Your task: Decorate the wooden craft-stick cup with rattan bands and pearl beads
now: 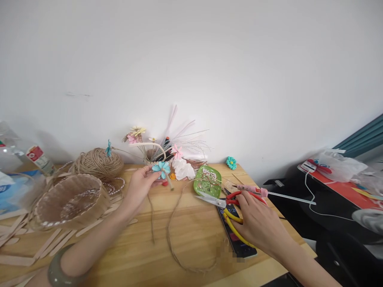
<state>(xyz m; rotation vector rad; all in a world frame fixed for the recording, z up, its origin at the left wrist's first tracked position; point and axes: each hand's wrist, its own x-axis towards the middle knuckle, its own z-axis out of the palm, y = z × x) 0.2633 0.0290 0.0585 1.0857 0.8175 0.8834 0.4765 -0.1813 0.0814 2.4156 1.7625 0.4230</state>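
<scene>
Scissors [220, 202] with one red and one yellow handle are gripped in my right hand [259, 221], blades apart and pointing left. They are over a phone [239, 243] and close to a green dish [206, 191] holding beaded pieces. In my left hand [140, 187] is a light blue flower [161, 170], pinched between the fingers. A length of twine [171, 239] curves across the table below it. Just behind the scissors lies a pink glue gun [248, 188] with a clear stick coming out of its back.
A round basket [98, 195], a ball of twine [97, 162] and scattered wooden sticks [56, 243] cover the left side. Several flowers and wires stand by the wall, near a teal flower [231, 162]. Beyond the table's right edge is a plastic bag [341, 165].
</scene>
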